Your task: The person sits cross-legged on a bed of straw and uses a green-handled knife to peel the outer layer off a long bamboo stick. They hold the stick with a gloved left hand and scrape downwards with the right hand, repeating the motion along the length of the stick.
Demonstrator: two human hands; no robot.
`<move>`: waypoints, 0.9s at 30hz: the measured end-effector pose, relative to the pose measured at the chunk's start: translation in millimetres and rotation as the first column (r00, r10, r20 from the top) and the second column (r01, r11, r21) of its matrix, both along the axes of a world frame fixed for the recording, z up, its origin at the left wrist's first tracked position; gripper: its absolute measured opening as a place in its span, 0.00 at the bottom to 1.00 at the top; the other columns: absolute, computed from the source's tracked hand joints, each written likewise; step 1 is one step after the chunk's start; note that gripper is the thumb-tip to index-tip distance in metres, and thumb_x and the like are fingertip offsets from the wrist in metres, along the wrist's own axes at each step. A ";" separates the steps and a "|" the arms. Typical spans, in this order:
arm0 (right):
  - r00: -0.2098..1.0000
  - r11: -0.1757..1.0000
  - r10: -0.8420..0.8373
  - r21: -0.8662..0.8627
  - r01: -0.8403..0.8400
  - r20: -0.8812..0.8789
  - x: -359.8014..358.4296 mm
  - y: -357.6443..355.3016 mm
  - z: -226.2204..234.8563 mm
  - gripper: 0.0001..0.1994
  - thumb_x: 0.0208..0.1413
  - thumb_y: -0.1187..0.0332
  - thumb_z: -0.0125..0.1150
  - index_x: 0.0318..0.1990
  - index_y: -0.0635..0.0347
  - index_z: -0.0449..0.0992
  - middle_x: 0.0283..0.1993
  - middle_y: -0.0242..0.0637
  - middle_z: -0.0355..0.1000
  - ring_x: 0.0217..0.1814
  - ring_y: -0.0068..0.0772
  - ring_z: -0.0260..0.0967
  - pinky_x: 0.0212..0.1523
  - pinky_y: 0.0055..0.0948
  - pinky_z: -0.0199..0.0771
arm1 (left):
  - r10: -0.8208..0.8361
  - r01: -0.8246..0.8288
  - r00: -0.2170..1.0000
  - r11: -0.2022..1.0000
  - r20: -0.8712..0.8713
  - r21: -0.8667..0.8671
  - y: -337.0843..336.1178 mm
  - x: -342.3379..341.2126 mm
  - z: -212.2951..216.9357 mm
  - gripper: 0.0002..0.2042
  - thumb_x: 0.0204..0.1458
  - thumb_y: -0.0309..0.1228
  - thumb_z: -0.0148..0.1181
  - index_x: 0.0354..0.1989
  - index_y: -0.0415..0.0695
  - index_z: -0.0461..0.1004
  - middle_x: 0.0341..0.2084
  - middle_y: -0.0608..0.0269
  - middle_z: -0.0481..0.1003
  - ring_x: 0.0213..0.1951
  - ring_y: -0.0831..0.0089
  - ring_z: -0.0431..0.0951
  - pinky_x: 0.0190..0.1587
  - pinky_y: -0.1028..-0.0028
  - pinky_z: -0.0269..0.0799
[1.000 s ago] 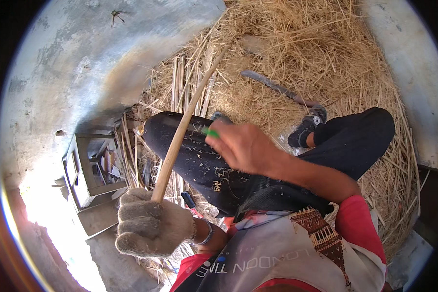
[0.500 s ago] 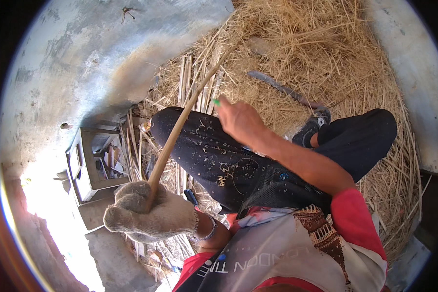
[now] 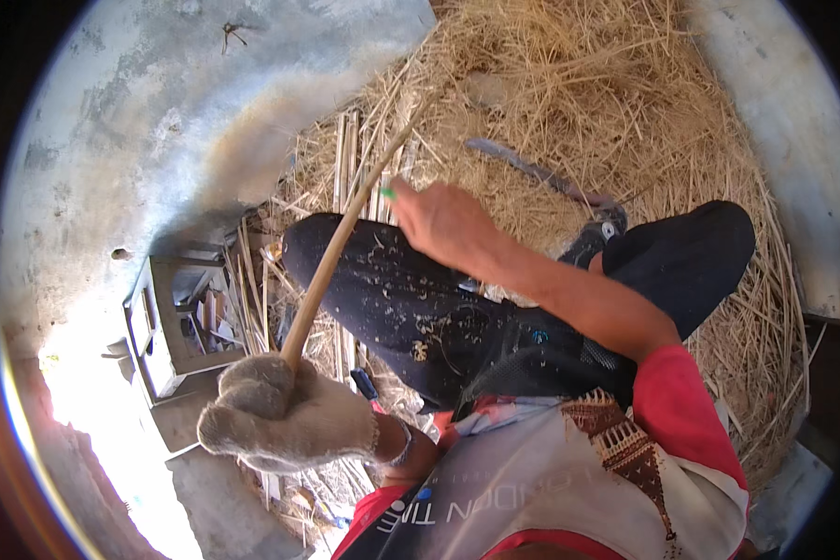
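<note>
Straw [image 3: 588, 103] lies around you between weathered walls [image 3: 112, 149]; your gloved left hand [image 3: 289, 411] clenches a wooden stick [image 3: 324, 278], your right hand [image 3: 453, 231] pinches a small green object [image 3: 387, 193].

Smooth wooden stick [image 3: 328, 271]; rough knit glove [image 3: 317, 420]; dry matt straw [image 3: 588, 75].

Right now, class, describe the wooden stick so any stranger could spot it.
Find the bent, dark-trousered left leg. The wooden stick slants across its knee in this view, rising from the gloved left hand. Unlike the thin stalks beyond, it tapers from a thick held end.
</note>
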State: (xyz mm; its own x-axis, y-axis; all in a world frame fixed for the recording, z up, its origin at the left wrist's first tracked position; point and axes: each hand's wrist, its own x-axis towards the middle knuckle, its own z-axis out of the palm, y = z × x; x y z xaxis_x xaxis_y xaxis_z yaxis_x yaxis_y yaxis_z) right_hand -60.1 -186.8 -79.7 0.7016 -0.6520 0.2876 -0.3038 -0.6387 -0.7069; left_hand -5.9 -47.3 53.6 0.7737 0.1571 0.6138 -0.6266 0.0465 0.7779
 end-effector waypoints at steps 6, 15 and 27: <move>0.887 0.946 -0.324 -0.118 0.302 -0.330 -30.8 -111.4 -142.3 0.14 0.67 0.63 0.44 0.45 0.67 0.70 0.28 0.46 0.76 0.26 0.48 0.75 0.26 0.46 0.75 | -0.088 0.088 0.996 0.996 0.004 0.016 -10.7 -11.4 10.1 0.23 0.65 0.44 0.48 0.18 0.47 0.58 0.11 0.65 0.60 0.16 0.77 0.64 0.17 0.79 0.58; 0.992 0.963 -0.088 0.246 0.109 -0.093 -31.7 -35.2 -11.1 0.15 0.68 0.58 0.49 0.41 0.64 0.69 0.19 0.42 0.70 0.19 0.41 0.71 0.21 0.43 0.70 | -0.126 0.123 0.992 0.984 -0.018 -0.128 -7.5 -8.8 3.5 0.22 0.66 0.42 0.46 0.19 0.47 0.56 0.12 0.66 0.59 0.16 0.77 0.62 0.16 0.79 0.56; 1.000 0.999 -0.016 0.030 0.016 0.017 -16.1 -28.7 -30.4 0.11 0.67 0.65 0.50 0.44 0.67 0.71 0.14 0.37 0.65 0.11 0.32 0.62 0.10 0.30 0.62 | -0.172 0.175 0.984 0.980 0.040 -0.090 -4.8 -22.9 -3.2 0.21 0.67 0.42 0.44 0.20 0.48 0.55 0.12 0.69 0.53 0.15 0.78 0.60 0.15 0.79 0.52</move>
State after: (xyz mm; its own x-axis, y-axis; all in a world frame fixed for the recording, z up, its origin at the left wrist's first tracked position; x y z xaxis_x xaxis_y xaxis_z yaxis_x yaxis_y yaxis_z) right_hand -76.1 -215.5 -110.1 0.6863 -0.6714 0.2797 -0.3015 -0.6126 -0.7306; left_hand -28.8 -52.1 50.3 0.7745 0.0795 0.6276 -0.6270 0.2282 0.7449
